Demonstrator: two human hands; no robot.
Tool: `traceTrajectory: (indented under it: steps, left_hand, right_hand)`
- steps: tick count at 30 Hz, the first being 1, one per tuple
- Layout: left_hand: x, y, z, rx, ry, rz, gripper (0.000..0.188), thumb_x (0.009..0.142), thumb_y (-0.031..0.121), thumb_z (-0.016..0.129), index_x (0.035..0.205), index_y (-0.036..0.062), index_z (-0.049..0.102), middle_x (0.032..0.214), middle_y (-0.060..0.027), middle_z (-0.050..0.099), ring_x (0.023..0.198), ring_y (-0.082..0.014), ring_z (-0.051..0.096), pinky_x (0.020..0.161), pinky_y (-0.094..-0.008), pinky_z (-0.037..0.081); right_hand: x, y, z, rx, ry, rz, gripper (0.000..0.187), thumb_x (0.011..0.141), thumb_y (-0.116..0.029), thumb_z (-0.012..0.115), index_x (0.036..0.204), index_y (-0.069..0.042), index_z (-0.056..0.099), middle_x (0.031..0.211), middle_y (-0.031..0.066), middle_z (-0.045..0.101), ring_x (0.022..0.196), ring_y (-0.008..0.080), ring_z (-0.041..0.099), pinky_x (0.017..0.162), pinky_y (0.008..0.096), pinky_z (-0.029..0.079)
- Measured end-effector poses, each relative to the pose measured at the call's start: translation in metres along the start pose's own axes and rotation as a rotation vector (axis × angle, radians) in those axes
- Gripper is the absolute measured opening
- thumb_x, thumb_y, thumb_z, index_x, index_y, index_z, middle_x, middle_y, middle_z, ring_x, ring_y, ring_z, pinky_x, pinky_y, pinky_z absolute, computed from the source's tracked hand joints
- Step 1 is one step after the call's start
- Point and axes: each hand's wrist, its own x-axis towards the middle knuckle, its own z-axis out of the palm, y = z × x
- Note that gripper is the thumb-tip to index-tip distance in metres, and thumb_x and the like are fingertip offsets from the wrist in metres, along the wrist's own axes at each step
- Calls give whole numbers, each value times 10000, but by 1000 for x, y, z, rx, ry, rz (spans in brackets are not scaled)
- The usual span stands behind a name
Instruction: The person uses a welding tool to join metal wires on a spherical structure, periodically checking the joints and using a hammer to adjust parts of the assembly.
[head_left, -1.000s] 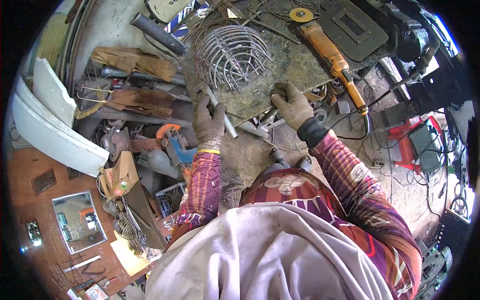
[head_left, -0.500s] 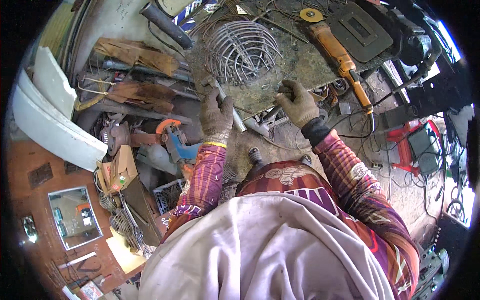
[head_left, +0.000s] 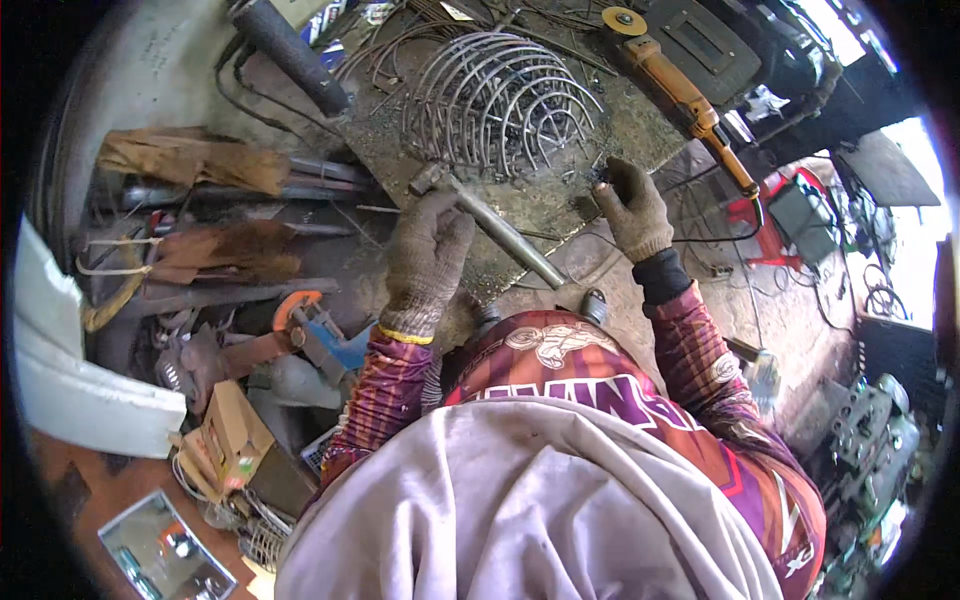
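Note:
Both my hands wear grey-brown knit gloves. My left hand (head_left: 430, 250) is by the near left edge of the worktable (head_left: 385, 175), its fingers half bent and apart, right beside a metal-handled hammer (head_left: 510, 238). The hammer lies slantwise across the table's near corner, its head close to my fingertips; no grip on it shows. My right hand (head_left: 635, 212) hovers at the table's right edge, thumb and fingers bent but parted, with nothing visible held. Between and beyond the hands rests a domed cage of bent metal rods (head_left: 500, 105) on the dusty tabletop.
An orange angle grinder (head_left: 680, 90) with a yellow disc (head_left: 624, 20) lies along the table's right side, its cable hanging down. A dark pipe (head_left: 290, 55) stands at the far left. Left of me are leather-like brown pieces (head_left: 195, 160), a blue-and-orange machine (head_left: 325, 335) and a cardboard box (head_left: 228, 435).
The view has shifted and turned. The right hand has moved right, away from the cage, its fingers opening somewhat. The left hand stays next to the hammer, which now appears more slanted.

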Motion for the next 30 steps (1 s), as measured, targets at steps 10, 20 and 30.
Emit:
traceTrajectory:
  steps: [10,20,30]
  left_hand:
    - [110,-23,-33,178,201,376,518,914,287,720,1290,-23,546,1138,-139,622,1043,-227,606,906,-372,500]
    - [246,-9,-45,182,-367,-163,695,900,615,593,1354,89,583,1313,-159,625,1190,-277,597,1049,-401,417]
    - [271,-17,-6,371,-379,-221,701,976,613,449,1349,33,575,1310,-178,624,1155,-308,601,1003,-378,445]
  right_hand:
    - [-36,-87,49,516,-33,341,549,961,-261,646,1365,59,458,1090,148,663,951,208,662,853,305,532]
    - [-14,-94,70,1159,-224,579,420,996,-273,609,1256,46,525,1096,123,639,964,204,656,847,335,564]
    - [-14,-89,77,1266,-207,596,325,1015,-215,573,1248,7,527,1140,122,628,1016,235,652,842,377,580]
